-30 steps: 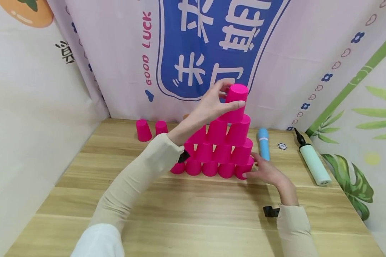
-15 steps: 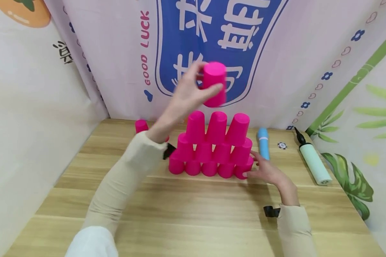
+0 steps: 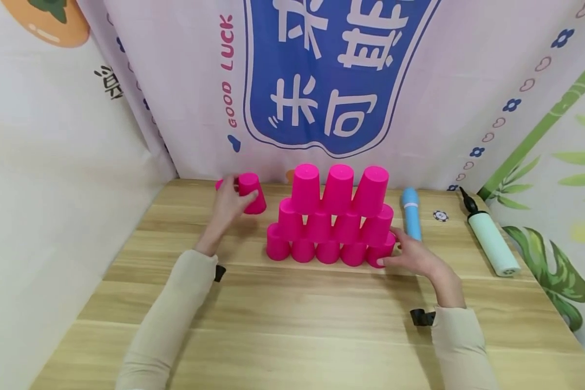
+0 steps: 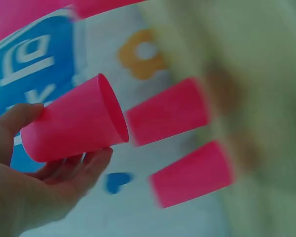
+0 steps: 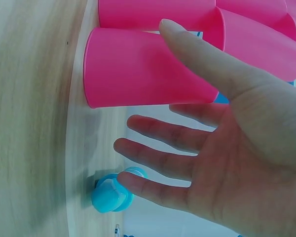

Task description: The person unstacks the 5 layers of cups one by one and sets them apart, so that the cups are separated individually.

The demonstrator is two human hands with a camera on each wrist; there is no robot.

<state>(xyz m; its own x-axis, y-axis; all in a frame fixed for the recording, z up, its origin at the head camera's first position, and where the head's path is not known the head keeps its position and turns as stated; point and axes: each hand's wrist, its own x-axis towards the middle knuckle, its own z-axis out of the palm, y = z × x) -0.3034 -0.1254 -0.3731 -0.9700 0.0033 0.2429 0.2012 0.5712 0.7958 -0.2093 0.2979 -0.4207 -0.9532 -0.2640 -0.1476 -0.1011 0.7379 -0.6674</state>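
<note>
My left hand (image 3: pixel 228 205) holds an upside-down pink plastic cup (image 4: pixel 74 121) between thumb and fingers, at the back left. Two more pink cups, a nearer one (image 4: pixel 168 112) and a farther one (image 4: pixel 192 174), stand beyond it in the left wrist view; in the head view the hand and held cup largely cover them. Mid-table rises a tiered wall of upside-down pink cups (image 3: pixel 341 189), three across its top row. At its lower right end, the thumb of my right hand (image 3: pixel 421 259) rests along the end cup (image 5: pixel 143 69), its other fingers extended and spread.
Right of the wall lies a blue cylinder (image 3: pixel 411 214) with a rounded top. Beyond it are a poker chip (image 3: pixel 440 215) and a mint-green hand pump (image 3: pixel 492 244) with a black nozzle. A printed cloth (image 3: pixel 200 81) hangs behind the wooden table (image 3: pixel 292 330).
My left hand has lifted the pink cup off the wall's top and carried it left and down toward the other loose cups. The right hand has stayed at the lower right end.
</note>
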